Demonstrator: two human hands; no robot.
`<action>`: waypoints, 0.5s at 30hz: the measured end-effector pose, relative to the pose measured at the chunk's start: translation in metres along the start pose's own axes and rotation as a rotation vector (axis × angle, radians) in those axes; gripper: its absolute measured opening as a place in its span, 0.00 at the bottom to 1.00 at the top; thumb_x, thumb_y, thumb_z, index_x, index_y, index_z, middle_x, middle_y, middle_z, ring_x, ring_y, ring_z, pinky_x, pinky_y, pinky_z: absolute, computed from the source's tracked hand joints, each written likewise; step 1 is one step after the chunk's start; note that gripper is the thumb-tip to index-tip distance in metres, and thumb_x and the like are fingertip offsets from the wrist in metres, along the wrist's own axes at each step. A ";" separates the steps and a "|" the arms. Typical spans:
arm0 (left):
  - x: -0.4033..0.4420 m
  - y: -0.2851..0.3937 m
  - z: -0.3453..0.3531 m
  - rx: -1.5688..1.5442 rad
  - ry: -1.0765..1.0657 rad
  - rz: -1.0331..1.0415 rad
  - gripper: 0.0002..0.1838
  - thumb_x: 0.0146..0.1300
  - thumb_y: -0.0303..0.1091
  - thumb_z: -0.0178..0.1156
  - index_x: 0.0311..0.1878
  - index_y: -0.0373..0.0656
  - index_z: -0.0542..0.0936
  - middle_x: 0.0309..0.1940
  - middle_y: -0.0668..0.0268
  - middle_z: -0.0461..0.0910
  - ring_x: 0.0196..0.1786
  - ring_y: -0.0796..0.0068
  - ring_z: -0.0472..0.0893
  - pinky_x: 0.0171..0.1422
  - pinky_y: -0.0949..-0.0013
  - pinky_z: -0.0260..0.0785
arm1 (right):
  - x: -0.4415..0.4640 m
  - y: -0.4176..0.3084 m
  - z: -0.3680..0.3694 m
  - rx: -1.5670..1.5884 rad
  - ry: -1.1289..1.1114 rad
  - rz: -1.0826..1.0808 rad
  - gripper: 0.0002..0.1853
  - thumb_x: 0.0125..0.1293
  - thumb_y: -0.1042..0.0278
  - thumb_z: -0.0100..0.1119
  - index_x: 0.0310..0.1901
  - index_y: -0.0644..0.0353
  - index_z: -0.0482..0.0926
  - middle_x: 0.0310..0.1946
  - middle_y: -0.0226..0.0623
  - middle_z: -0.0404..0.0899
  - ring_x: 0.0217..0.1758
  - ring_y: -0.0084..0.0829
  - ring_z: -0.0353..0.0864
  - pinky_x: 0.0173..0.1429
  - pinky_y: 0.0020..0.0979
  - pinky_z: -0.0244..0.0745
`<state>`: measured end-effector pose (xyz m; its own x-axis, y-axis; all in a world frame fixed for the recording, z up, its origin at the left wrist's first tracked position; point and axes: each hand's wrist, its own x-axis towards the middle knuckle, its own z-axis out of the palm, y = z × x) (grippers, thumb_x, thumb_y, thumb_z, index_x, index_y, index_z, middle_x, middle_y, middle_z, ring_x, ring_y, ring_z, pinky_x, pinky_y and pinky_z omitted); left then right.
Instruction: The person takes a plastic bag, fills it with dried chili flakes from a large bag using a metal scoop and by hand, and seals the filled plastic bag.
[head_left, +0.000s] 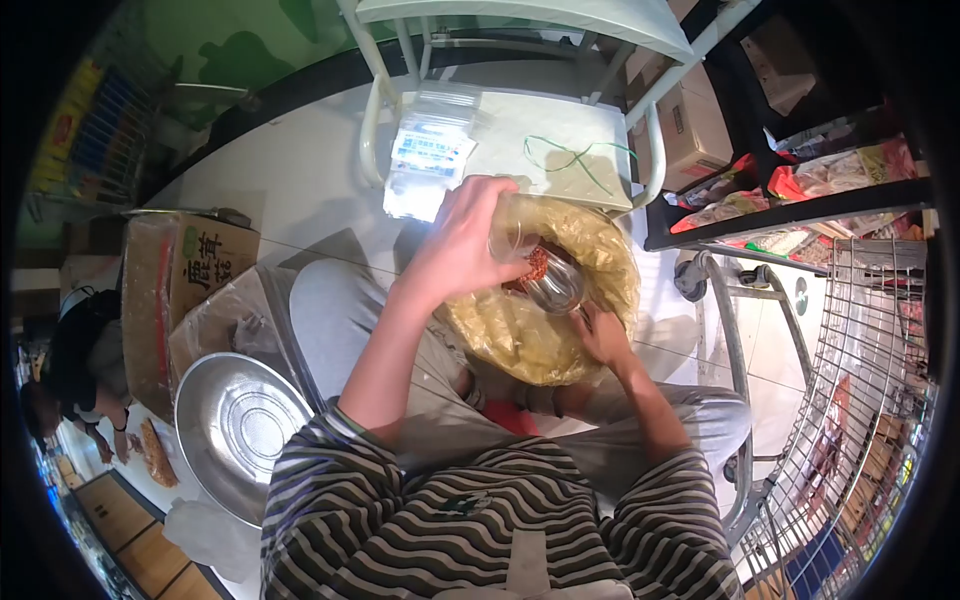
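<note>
Between my legs stands a yellow plastic sack (510, 345) with its mouth spread wide. My right hand (603, 338) is closed around the handle of a shiny metal scoop (556, 288), low over the sack's mouth. Small red-brown pieces (537, 265) lie at the scoop's front edge; their kind is too small to tell. Above the sack's far left side, my left hand (470, 240) grips a clear plastic bag (512, 228), its opening close to the scoop. My fingers partly hide the bag.
Ahead, a pale stool's lower shelf (500, 165) bears clear packets with blue print (430, 150) and green string (580, 160). A metal basin (245, 420) and cardboard box (200, 265) stand left. A wire cart (840, 400) is right. Another person (90, 360) crouches far left.
</note>
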<state>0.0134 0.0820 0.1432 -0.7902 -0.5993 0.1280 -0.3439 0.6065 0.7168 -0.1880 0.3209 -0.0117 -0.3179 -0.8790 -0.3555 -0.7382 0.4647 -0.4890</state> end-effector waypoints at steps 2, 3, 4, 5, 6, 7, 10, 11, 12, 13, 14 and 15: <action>0.002 0.003 0.006 -0.010 -0.021 -0.013 0.46 0.41 0.35 0.78 0.65 0.46 0.65 0.61 0.56 0.68 0.68 0.53 0.68 0.74 0.56 0.61 | -0.017 0.008 -0.003 0.045 0.037 -0.034 0.22 0.73 0.50 0.49 0.51 0.65 0.76 0.33 0.64 0.80 0.42 0.63 0.80 0.50 0.54 0.74; 0.002 0.004 0.009 0.068 -0.061 -0.023 0.46 0.42 0.35 0.78 0.66 0.46 0.65 0.62 0.57 0.68 0.69 0.53 0.67 0.77 0.53 0.56 | -0.025 0.008 -0.007 0.074 0.061 -0.015 0.21 0.73 0.51 0.51 0.50 0.64 0.76 0.33 0.63 0.80 0.42 0.63 0.80 0.49 0.54 0.74; 0.001 0.003 0.014 0.146 -0.102 -0.034 0.45 0.43 0.35 0.77 0.66 0.47 0.65 0.62 0.57 0.68 0.70 0.54 0.66 0.80 0.50 0.52 | -0.033 0.008 -0.011 0.104 0.083 0.003 0.20 0.73 0.52 0.52 0.50 0.64 0.77 0.33 0.63 0.80 0.42 0.62 0.80 0.48 0.54 0.74; 0.000 0.002 0.019 0.146 -0.102 -0.034 0.45 0.43 0.35 0.77 0.66 0.47 0.65 0.62 0.57 0.68 0.70 0.54 0.66 0.80 0.50 0.52 | -0.039 0.007 -0.016 0.103 0.083 0.003 0.20 0.73 0.52 0.52 0.50 0.64 0.77 0.33 0.63 0.80 0.42 0.62 0.80 0.48 0.54 0.74; -0.002 -0.001 0.026 0.194 -0.138 -0.055 0.45 0.44 0.36 0.77 0.67 0.47 0.65 0.63 0.58 0.68 0.71 0.54 0.65 0.81 0.48 0.48 | -0.045 0.004 -0.024 0.120 0.084 0.032 0.19 0.72 0.53 0.53 0.48 0.64 0.77 0.33 0.63 0.80 0.41 0.62 0.80 0.47 0.53 0.74; -0.005 -0.004 0.034 0.241 -0.176 -0.077 0.45 0.44 0.36 0.77 0.67 0.48 0.65 0.64 0.58 0.68 0.72 0.55 0.64 0.82 0.46 0.43 | -0.052 0.002 -0.030 0.138 0.084 0.062 0.18 0.72 0.54 0.54 0.47 0.64 0.77 0.32 0.62 0.80 0.40 0.62 0.80 0.45 0.53 0.74; -0.013 -0.019 0.053 0.352 -0.269 -0.093 0.46 0.44 0.37 0.77 0.68 0.49 0.65 0.64 0.58 0.67 0.73 0.56 0.63 0.83 0.47 0.44 | -0.065 0.000 -0.047 0.108 0.062 0.120 0.17 0.71 0.55 0.56 0.45 0.64 0.78 0.30 0.61 0.80 0.38 0.61 0.80 0.41 0.51 0.73; -0.015 -0.022 0.059 0.353 -0.297 -0.102 0.45 0.44 0.37 0.77 0.67 0.49 0.66 0.64 0.57 0.67 0.72 0.54 0.64 0.82 0.47 0.45 | -0.068 0.008 -0.046 0.114 0.117 0.048 0.17 0.71 0.55 0.56 0.44 0.64 0.78 0.29 0.60 0.80 0.36 0.61 0.80 0.38 0.51 0.73; -0.017 -0.025 0.064 0.352 -0.293 -0.102 0.45 0.44 0.37 0.77 0.67 0.49 0.66 0.64 0.57 0.67 0.72 0.54 0.64 0.82 0.47 0.45 | -0.071 0.006 -0.051 0.110 0.117 0.045 0.17 0.71 0.55 0.56 0.44 0.64 0.78 0.29 0.60 0.80 0.36 0.61 0.80 0.38 0.51 0.73; -0.019 -0.026 0.068 0.334 -0.314 -0.083 0.45 0.43 0.36 0.77 0.66 0.48 0.66 0.63 0.56 0.68 0.71 0.52 0.64 0.82 0.47 0.45 | -0.073 0.004 -0.059 0.123 0.107 0.021 0.17 0.71 0.56 0.56 0.45 0.65 0.78 0.28 0.60 0.79 0.36 0.61 0.80 0.38 0.50 0.73; -0.021 -0.029 0.072 0.316 -0.334 -0.064 0.45 0.43 0.36 0.77 0.66 0.47 0.66 0.62 0.55 0.68 0.71 0.50 0.64 0.82 0.46 0.45 | -0.076 0.000 -0.066 0.136 0.098 -0.003 0.16 0.71 0.57 0.56 0.45 0.65 0.77 0.28 0.60 0.79 0.36 0.61 0.80 0.38 0.50 0.73; -0.024 -0.031 0.077 0.317 -0.327 -0.065 0.45 0.43 0.36 0.77 0.66 0.47 0.66 0.62 0.55 0.68 0.71 0.50 0.64 0.82 0.46 0.45 | -0.079 -0.006 -0.074 0.132 0.099 -0.009 0.16 0.71 0.57 0.56 0.45 0.65 0.77 0.28 0.60 0.79 0.36 0.61 0.80 0.38 0.50 0.73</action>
<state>0.0037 0.1176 0.0658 -0.8630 -0.4757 -0.1699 -0.4959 0.7336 0.4648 -0.2027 0.3796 0.0785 -0.3733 -0.8865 -0.2734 -0.6589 0.4608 -0.5946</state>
